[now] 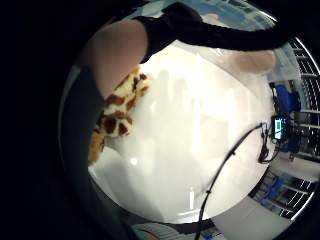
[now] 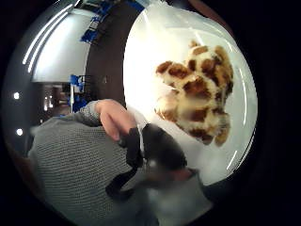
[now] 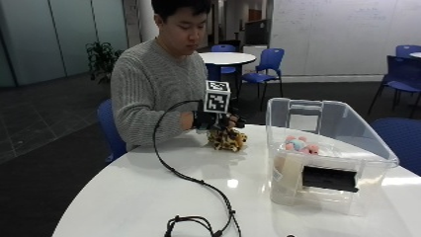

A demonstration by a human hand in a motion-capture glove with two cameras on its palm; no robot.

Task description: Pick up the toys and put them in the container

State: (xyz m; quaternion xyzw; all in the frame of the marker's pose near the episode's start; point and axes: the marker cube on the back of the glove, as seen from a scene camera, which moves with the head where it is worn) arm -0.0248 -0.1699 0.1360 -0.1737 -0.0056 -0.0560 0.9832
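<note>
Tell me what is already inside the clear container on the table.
In the outside view, the clear container holds a pink and pale blue toy. A black label on its front wall hides part of the inside. The spotted plush toy sits on the table under the gloved right hand.

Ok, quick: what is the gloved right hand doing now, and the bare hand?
Right hand: over the giraffe toy on the table; grip cannot be told.
Bare hand: not visible.

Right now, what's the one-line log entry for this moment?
phase: grasp | right hand: over giraffe toy on table | container: holds pink toy | giraffe toy: not yet lifted
</note>
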